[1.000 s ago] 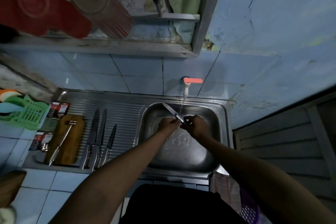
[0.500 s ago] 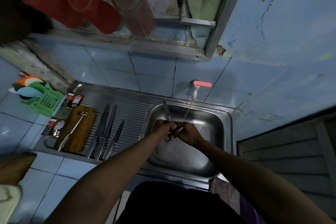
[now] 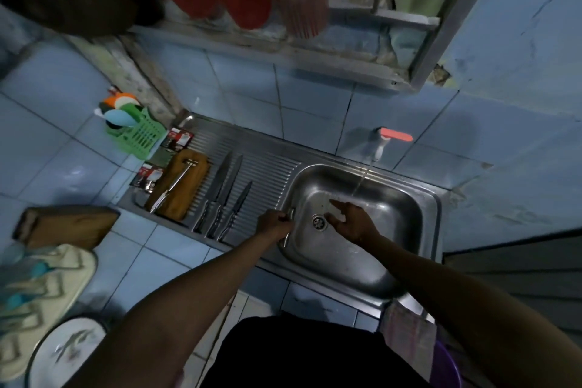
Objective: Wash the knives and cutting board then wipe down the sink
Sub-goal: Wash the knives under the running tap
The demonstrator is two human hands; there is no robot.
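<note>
Hands at the sink, left hand (image 3: 274, 224) gripping a knife (image 3: 289, 230), right hand (image 3: 349, 222) spread and empty.

Fingers of the left hand curled round the knife at the basin's left rim, its long axis running roughly toward and away from the viewer. The right hand hung over the sink (image 3: 406, 220) near the drain (image 3: 320, 222), fingers loose, below the running tap (image 3: 379, 145). Just left of the left hand, three more knives (image 3: 225, 195) lay parallel on the ribbed drainboard, tips toward the upper right; the left hand was nearer them. Farther left, the cutting board (image 3: 181, 186) lay under a metal tool (image 3: 176, 183).
</note>
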